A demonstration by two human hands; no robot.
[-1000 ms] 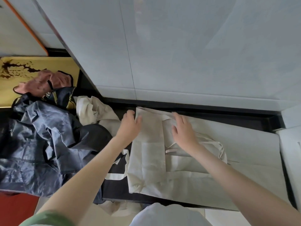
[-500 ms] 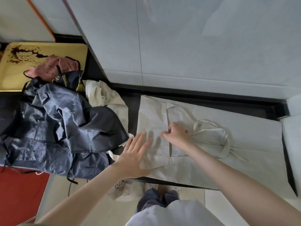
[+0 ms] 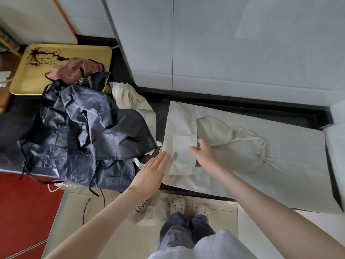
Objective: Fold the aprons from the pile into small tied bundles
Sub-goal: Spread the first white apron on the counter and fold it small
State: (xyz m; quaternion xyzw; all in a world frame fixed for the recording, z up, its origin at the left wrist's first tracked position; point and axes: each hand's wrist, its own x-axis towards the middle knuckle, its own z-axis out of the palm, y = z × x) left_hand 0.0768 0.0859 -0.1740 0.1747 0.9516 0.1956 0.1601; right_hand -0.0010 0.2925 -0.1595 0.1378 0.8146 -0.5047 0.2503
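Far left: a yellow tray (image 3: 28, 79), and against it the pile of aprons (image 3: 84, 131), pink at the far end, dark blue in the middle, one cream piece at the right border. Then the left hand (image 3: 151, 174): fingers straight and close together, laid flat on the lower left corner of the cream apron (image 3: 233, 165). Presses the cloth down, pinches nothing. Just to the right, the right hand (image 3: 205, 156): thumb and fingers pinching the free edge of the folded flap (image 3: 179, 135). Spread on the black tabletop (image 3: 161, 113), this cream apron, with long axis from left to right, away from both hands; left end already turned over as one narrow panel, the rest flat, a little wrinkled. Further right on the cloth, the straps (image 3: 262, 148) in a loose loop, not tied. Next fold, by my judgement, toward the right: nearer for it the right hand, the left better as anchor.
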